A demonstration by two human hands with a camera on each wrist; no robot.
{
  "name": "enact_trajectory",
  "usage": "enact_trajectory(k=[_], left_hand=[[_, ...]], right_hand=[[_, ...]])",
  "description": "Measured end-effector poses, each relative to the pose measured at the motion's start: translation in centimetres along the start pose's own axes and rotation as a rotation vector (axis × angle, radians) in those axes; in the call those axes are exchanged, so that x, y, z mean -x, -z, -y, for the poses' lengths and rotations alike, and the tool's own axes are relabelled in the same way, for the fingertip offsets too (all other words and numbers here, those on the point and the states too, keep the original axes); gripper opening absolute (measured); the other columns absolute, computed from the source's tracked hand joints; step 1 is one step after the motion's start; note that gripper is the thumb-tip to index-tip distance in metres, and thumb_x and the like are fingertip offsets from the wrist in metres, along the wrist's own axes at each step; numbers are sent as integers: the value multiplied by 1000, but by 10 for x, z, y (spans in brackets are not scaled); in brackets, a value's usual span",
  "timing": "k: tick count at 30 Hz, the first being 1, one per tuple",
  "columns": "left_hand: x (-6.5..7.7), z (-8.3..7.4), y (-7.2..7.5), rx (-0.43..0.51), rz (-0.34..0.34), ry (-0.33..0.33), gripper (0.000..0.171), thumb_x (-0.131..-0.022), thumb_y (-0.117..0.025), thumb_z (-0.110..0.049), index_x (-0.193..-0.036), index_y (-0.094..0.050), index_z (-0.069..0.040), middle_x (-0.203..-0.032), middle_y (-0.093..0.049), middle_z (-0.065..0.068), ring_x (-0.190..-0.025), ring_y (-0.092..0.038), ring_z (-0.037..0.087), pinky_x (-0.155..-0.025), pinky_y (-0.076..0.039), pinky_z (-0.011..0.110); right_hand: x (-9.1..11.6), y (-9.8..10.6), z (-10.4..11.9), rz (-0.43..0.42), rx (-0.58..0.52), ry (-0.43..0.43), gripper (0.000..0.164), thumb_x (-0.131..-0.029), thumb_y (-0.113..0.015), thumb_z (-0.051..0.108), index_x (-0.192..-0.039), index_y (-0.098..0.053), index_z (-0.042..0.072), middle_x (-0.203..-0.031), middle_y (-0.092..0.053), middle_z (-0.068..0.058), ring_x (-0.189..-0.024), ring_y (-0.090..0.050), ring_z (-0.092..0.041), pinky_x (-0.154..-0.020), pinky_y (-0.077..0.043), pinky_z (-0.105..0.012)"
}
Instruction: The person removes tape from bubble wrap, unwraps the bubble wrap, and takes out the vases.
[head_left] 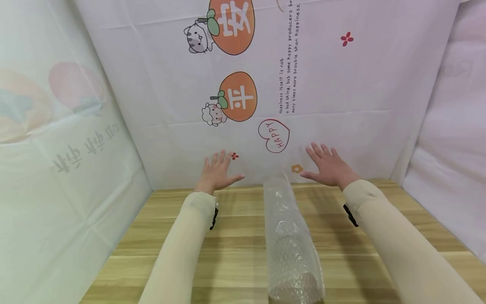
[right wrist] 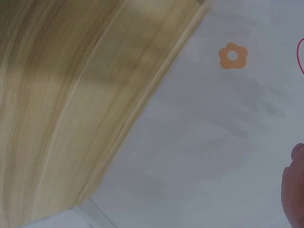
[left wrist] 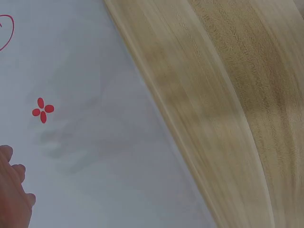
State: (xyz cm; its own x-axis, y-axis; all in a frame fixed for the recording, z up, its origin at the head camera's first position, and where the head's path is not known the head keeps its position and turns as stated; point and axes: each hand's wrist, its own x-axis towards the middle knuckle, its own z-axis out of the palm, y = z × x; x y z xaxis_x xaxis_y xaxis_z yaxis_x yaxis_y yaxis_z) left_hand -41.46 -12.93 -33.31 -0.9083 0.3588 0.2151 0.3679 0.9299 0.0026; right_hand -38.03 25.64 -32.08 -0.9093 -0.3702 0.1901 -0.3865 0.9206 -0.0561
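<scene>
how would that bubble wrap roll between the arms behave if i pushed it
The bubble wrap roll may roll if pushed sideways, since its long sides look rounded. It is probably light for its size, looking mostly like see-through plastic. Its bubbly surface suggests it would give a little when squeezed.

Bright head view, dimmer wrist views, soft shadows, glinting plastic wrap

Back cloth: white, creased; I read a sideways "HAPPY" in a red heart near printed orange fruits.
Left cloth: white, wrinkled, with faded fruit and lettering.
Right cloth: white with a pinkish cast, as I see it.
Table: pale wood, grain running crosswise, far edge along the back cloth.
Light: soft to my eye, leaving blurred shadows.
</scene>
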Motion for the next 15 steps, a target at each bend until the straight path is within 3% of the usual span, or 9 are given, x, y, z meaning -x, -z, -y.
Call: enact_trajectory(k=[15], left_hand=[[10,-8,-3,115,14,-10,99,-86,-39,-77,-158,-6,-17,-162,-2,12,-146,-5,36,-113,-3,57]], right_hand=[[6,-7,1,-34,-48,55,95,-92,-47,64,-155,-14,1,-157,-7,-28,-142,-4,-47,-112,-2,-59]])
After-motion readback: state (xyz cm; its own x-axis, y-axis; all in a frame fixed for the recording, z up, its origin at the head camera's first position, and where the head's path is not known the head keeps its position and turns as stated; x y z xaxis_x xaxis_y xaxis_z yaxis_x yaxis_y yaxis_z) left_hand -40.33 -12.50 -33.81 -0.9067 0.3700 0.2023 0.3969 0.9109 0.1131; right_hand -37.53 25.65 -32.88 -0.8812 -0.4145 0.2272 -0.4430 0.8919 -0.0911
